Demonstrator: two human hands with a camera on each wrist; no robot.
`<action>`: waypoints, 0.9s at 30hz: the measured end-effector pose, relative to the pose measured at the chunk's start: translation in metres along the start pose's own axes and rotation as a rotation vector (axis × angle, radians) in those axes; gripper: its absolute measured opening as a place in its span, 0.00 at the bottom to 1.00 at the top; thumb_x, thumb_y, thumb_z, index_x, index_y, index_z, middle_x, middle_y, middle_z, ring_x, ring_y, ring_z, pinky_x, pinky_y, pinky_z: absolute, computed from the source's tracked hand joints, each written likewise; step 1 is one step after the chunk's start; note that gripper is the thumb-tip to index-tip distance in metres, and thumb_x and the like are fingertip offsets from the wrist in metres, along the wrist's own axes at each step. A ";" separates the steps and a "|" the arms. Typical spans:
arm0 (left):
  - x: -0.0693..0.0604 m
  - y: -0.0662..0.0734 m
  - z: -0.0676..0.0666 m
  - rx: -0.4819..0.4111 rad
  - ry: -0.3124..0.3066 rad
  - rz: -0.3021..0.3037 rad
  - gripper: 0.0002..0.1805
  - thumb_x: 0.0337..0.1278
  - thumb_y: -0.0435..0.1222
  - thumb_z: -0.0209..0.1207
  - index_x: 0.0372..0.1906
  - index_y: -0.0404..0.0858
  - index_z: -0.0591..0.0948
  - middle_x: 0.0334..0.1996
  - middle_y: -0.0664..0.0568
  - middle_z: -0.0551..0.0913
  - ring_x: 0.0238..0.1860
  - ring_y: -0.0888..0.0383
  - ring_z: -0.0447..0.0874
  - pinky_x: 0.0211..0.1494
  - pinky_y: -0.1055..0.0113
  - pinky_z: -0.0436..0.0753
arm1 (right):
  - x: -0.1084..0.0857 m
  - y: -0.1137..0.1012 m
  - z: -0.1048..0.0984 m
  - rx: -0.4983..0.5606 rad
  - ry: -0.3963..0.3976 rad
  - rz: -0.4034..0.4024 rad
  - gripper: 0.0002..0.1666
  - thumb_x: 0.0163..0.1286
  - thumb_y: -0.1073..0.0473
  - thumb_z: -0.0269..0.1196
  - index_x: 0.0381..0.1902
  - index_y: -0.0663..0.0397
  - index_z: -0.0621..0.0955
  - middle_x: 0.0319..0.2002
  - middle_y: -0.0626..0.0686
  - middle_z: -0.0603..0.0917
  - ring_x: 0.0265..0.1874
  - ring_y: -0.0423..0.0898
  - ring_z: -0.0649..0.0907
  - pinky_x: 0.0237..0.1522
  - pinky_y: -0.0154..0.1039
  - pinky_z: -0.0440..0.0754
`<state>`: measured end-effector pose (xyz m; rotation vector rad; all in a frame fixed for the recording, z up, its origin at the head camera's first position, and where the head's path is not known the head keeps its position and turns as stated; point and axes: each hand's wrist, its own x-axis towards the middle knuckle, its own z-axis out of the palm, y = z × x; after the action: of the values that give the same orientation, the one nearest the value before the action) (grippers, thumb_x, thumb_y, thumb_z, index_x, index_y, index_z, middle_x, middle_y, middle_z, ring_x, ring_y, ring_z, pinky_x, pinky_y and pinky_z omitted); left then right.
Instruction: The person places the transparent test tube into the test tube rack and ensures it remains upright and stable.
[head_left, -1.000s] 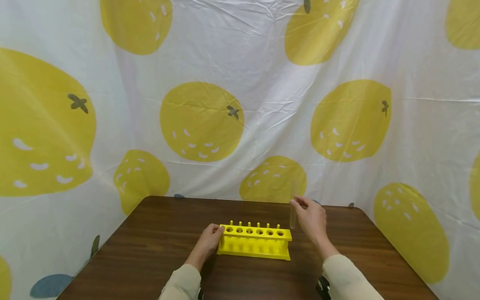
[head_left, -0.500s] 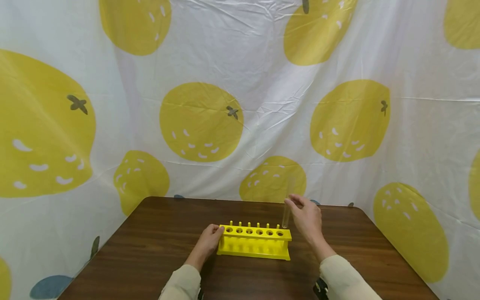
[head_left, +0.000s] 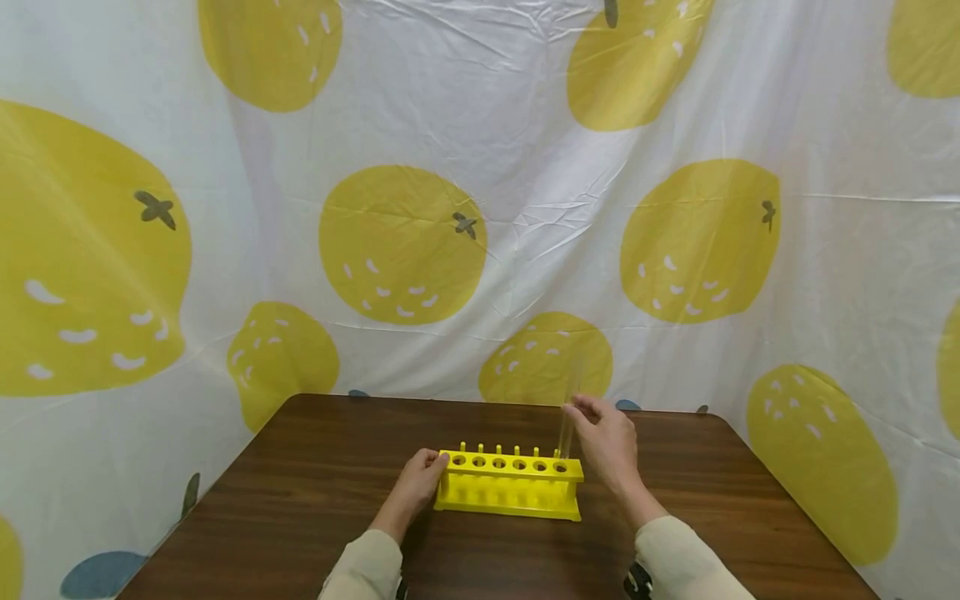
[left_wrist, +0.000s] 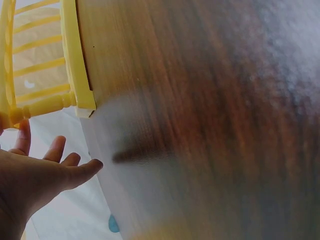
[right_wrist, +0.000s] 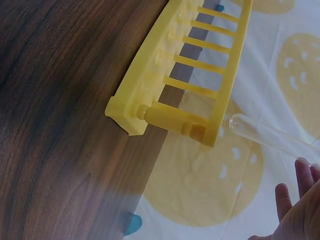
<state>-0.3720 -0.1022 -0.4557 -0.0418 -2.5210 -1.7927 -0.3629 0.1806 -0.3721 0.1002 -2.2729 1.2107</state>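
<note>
A yellow test tube rack (head_left: pixel 504 502) stands on the table, with a row of several holes along its top and pegs behind them. At its left end my left hand (head_left: pixel 420 482) grips the upper corner between thumb and forefinger; the other fingers spread loosely in the left wrist view. My right hand (head_left: pixel 611 446) pinches a clear glass test tube (head_left: pixel 566 437) partway along its length. The tube stands nearly upright, its rounded bottom just above the rack's right end. In the right wrist view, a small gap separates the tube (right_wrist: pixel 270 136) from the top plate (right_wrist: pixel 227 80).
The dark wood-grain table (head_left: pixel 315 533) reaches back to a hanging white cloth (head_left: pixel 525 167) printed with yellow fruit. No tubes show in the rack's holes. Light sleeves cover both forearms.
My right hand has carried the test tube left, from beside the rack to above its right end. My left hand and the rack have stayed in place.
</note>
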 end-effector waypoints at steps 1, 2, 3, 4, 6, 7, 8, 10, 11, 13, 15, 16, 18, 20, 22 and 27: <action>0.000 0.000 0.000 0.002 0.000 -0.001 0.20 0.77 0.43 0.48 0.54 0.28 0.73 0.50 0.37 0.76 0.50 0.44 0.75 0.53 0.49 0.75 | 0.000 0.001 0.001 -0.002 0.000 0.001 0.24 0.69 0.45 0.66 0.54 0.56 0.84 0.48 0.57 0.87 0.48 0.55 0.83 0.51 0.53 0.76; 0.000 0.000 0.000 0.006 -0.001 0.001 0.20 0.77 0.43 0.48 0.54 0.28 0.73 0.50 0.37 0.76 0.50 0.44 0.75 0.54 0.49 0.75 | 0.000 0.001 0.001 -0.005 -0.001 0.000 0.23 0.69 0.46 0.66 0.54 0.56 0.85 0.48 0.57 0.87 0.48 0.55 0.83 0.51 0.53 0.76; 0.000 0.000 0.000 0.007 -0.001 0.002 0.20 0.77 0.43 0.48 0.54 0.28 0.73 0.50 0.37 0.76 0.50 0.44 0.75 0.54 0.48 0.75 | 0.000 0.002 0.001 -0.006 -0.003 0.000 0.23 0.69 0.47 0.66 0.54 0.56 0.85 0.48 0.57 0.87 0.48 0.55 0.83 0.51 0.53 0.76; 0.000 0.000 0.000 0.008 -0.001 0.002 0.20 0.77 0.43 0.48 0.54 0.29 0.73 0.50 0.37 0.76 0.50 0.44 0.75 0.54 0.48 0.75 | -0.001 0.002 0.002 -0.009 -0.003 -0.003 0.23 0.69 0.47 0.66 0.53 0.56 0.85 0.48 0.57 0.87 0.48 0.55 0.83 0.51 0.53 0.76; -0.001 0.000 0.000 0.008 0.001 0.003 0.20 0.77 0.43 0.48 0.54 0.29 0.73 0.50 0.38 0.76 0.50 0.44 0.75 0.54 0.48 0.74 | -0.001 0.004 0.003 -0.016 -0.003 -0.007 0.22 0.68 0.48 0.67 0.53 0.56 0.85 0.47 0.57 0.87 0.48 0.55 0.83 0.51 0.53 0.76; -0.001 0.000 0.001 0.008 0.003 0.005 0.20 0.77 0.43 0.48 0.54 0.29 0.73 0.50 0.38 0.76 0.50 0.44 0.75 0.54 0.48 0.74 | -0.002 0.004 0.003 -0.020 -0.005 -0.009 0.22 0.68 0.48 0.67 0.53 0.57 0.85 0.47 0.57 0.87 0.48 0.55 0.83 0.50 0.53 0.76; -0.001 0.000 0.001 0.009 0.004 0.007 0.20 0.77 0.43 0.48 0.53 0.28 0.73 0.49 0.38 0.76 0.49 0.44 0.75 0.54 0.48 0.74 | -0.002 0.005 0.003 -0.024 -0.005 -0.010 0.22 0.68 0.48 0.67 0.53 0.57 0.85 0.47 0.57 0.87 0.48 0.55 0.83 0.50 0.53 0.76; -0.001 0.000 0.001 0.009 0.006 0.007 0.20 0.77 0.43 0.48 0.53 0.28 0.73 0.49 0.38 0.76 0.49 0.44 0.75 0.54 0.49 0.74 | -0.003 0.005 0.004 -0.033 -0.009 -0.014 0.23 0.69 0.47 0.66 0.53 0.57 0.85 0.46 0.57 0.87 0.47 0.55 0.83 0.50 0.53 0.77; 0.000 0.000 0.001 0.009 0.007 0.007 0.20 0.77 0.43 0.48 0.54 0.28 0.73 0.49 0.38 0.76 0.49 0.44 0.75 0.54 0.49 0.74 | -0.003 0.006 0.004 -0.036 -0.009 -0.014 0.23 0.69 0.47 0.67 0.53 0.56 0.85 0.46 0.56 0.87 0.47 0.54 0.84 0.49 0.53 0.77; 0.000 -0.001 0.001 0.007 0.008 0.006 0.20 0.77 0.43 0.48 0.54 0.28 0.73 0.49 0.38 0.76 0.49 0.44 0.75 0.54 0.49 0.74 | -0.004 0.007 0.005 -0.042 -0.011 -0.020 0.22 0.69 0.47 0.67 0.52 0.56 0.85 0.45 0.56 0.87 0.46 0.54 0.84 0.49 0.53 0.77; 0.001 -0.001 0.001 0.005 0.007 0.002 0.20 0.77 0.43 0.48 0.54 0.29 0.73 0.49 0.38 0.76 0.50 0.44 0.75 0.54 0.48 0.74 | -0.005 0.008 0.006 -0.046 -0.011 -0.022 0.21 0.68 0.47 0.67 0.52 0.56 0.85 0.44 0.55 0.87 0.45 0.53 0.84 0.48 0.53 0.77; 0.001 -0.001 0.001 0.005 0.007 0.004 0.20 0.77 0.43 0.48 0.54 0.29 0.73 0.49 0.38 0.77 0.50 0.44 0.75 0.54 0.48 0.74 | -0.005 0.008 0.006 -0.048 -0.011 -0.021 0.21 0.68 0.47 0.67 0.51 0.55 0.86 0.44 0.55 0.88 0.44 0.53 0.84 0.48 0.52 0.77; 0.001 -0.001 0.001 0.002 0.008 0.001 0.20 0.77 0.44 0.48 0.54 0.29 0.73 0.49 0.38 0.77 0.50 0.45 0.75 0.54 0.49 0.74 | -0.006 0.009 0.007 -0.053 -0.011 -0.021 0.21 0.68 0.47 0.67 0.51 0.55 0.86 0.43 0.54 0.88 0.43 0.52 0.85 0.47 0.52 0.77; 0.001 -0.002 0.001 0.001 0.009 0.005 0.20 0.77 0.43 0.48 0.54 0.29 0.73 0.49 0.38 0.77 0.49 0.45 0.75 0.54 0.49 0.74 | -0.007 0.010 0.007 -0.059 -0.012 -0.022 0.20 0.68 0.48 0.68 0.51 0.55 0.86 0.42 0.54 0.88 0.42 0.52 0.85 0.46 0.51 0.77; 0.002 -0.002 0.001 -0.002 0.012 0.007 0.20 0.77 0.43 0.48 0.53 0.29 0.73 0.48 0.38 0.77 0.49 0.45 0.75 0.54 0.49 0.74 | -0.008 0.012 0.008 -0.066 -0.013 -0.026 0.20 0.68 0.48 0.67 0.50 0.55 0.86 0.42 0.54 0.88 0.41 0.52 0.85 0.45 0.51 0.77; 0.001 -0.002 0.002 -0.012 0.016 0.013 0.19 0.77 0.43 0.49 0.52 0.29 0.73 0.47 0.39 0.77 0.47 0.45 0.75 0.52 0.51 0.75 | -0.010 0.014 0.009 -0.068 -0.016 -0.031 0.19 0.68 0.50 0.67 0.50 0.56 0.86 0.41 0.54 0.88 0.39 0.52 0.85 0.42 0.50 0.77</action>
<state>-0.3729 -0.1012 -0.4578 -0.0433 -2.4938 -1.7957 -0.3629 0.1799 -0.3916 0.1194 -2.3153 1.1202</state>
